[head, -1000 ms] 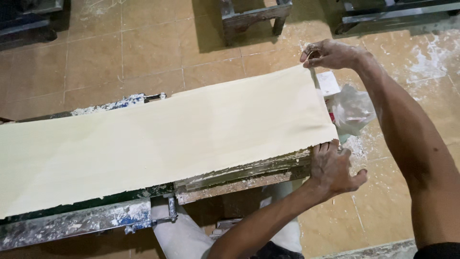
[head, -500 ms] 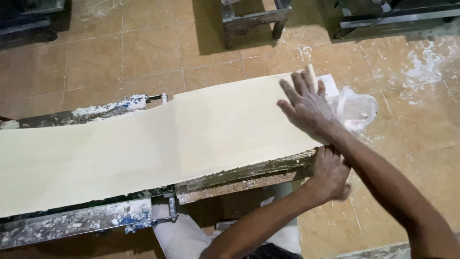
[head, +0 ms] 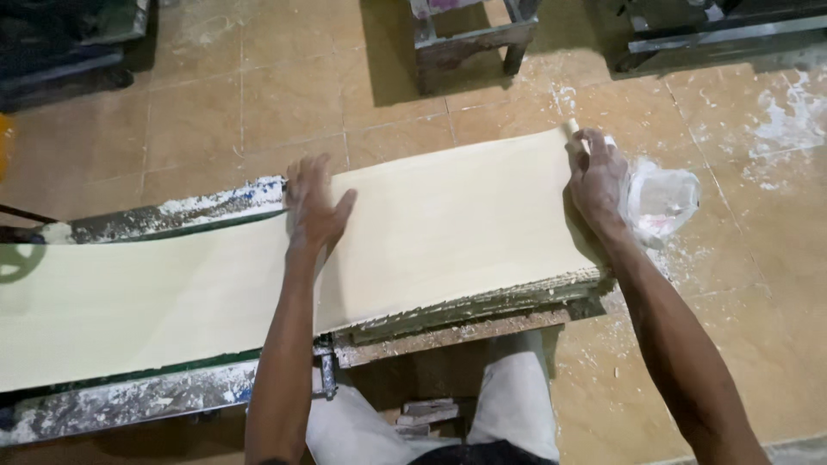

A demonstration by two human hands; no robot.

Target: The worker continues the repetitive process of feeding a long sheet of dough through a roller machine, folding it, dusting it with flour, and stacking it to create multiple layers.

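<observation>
A long pale dough sheet [head: 448, 232] lies along a flour-stained metal bench [head: 172, 209]. My left hand [head: 314, 207] rests flat on the sheet near its far edge, with the fingers spread. At the sheet's right end, my right hand [head: 594, 181] curls its fingers over a thin pale rod [head: 571, 128] whose tip sticks out beyond the fingers. The rest of the rod is hidden under the hand.
A crumpled clear plastic bag [head: 668, 200] lies just right of my right hand. The tan tiled floor [head: 258, 95] has flour patches at the right. Dark metal frames [head: 474, 43] stand at the back. My legs in light trousers [head: 517, 396] are under the bench.
My left hand left the sheet's near right corner and moved left, up to its far edge. My right hand slid from the sheet's top to its right end.
</observation>
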